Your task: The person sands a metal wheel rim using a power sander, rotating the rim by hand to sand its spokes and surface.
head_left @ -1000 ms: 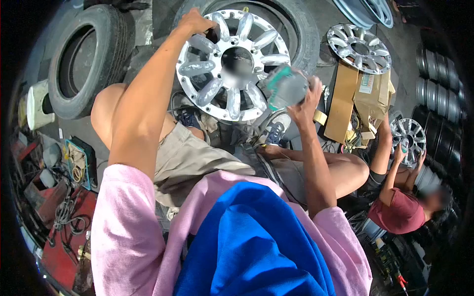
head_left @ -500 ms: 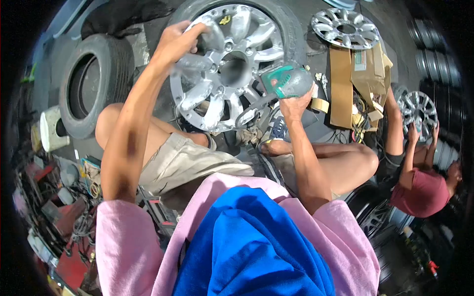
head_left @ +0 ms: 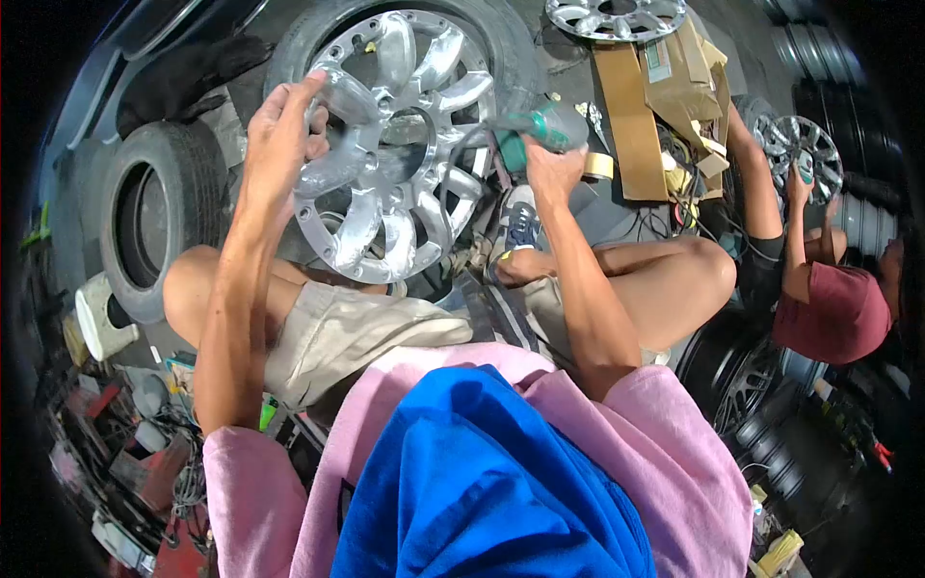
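Note:
A silver multi-spoke alloy wheel stands in front of me, leaning tilted against a tyre. My left hand is closed on its left edge, with the thumb on a spoke and the fingers curled at the rim. In my right hand is a green and grey power sander, held just right of the wheel. The underside of the sander is hidden, and I cannot tell whether it touches the wheel. A dark cord runs from it across the spokes.
Another tyre and a white plastic stool stand to the left. On the right are a cardboard box, a tape roll and a second silver wheel. A co-worker in a red shirt handles another wheel.
My left hand has moved down along the wheel's left edge. The sander has shifted away from the wheel's hub to the right. The whole view has also shifted.

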A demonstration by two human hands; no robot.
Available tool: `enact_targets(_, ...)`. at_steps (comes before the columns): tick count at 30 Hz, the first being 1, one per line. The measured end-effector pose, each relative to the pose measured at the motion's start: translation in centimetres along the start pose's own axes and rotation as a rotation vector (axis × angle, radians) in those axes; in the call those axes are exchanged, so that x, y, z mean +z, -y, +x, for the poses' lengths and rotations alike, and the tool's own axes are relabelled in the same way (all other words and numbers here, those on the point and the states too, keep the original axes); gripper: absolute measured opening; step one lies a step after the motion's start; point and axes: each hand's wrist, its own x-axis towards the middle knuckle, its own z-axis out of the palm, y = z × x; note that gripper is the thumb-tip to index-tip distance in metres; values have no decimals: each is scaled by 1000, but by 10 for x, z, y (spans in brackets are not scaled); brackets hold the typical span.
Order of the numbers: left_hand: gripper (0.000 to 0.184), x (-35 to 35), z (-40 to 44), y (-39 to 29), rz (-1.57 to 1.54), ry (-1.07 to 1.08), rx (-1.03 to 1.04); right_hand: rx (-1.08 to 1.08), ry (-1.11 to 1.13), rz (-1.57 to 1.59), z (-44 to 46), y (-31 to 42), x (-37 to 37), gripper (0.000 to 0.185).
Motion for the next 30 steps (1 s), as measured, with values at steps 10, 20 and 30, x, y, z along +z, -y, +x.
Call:
enact_targets(10,35,2,3,-3,65,-14,20,-34,47,-403,16,31,2,75)
enact_targets(20,37,-3,10,-1,61,37,2,1,211,-448,28,39,10,88)
enact_targets(30,41,-9,12,0,86,5,-2,-29,93,-540,33,26,4,84)
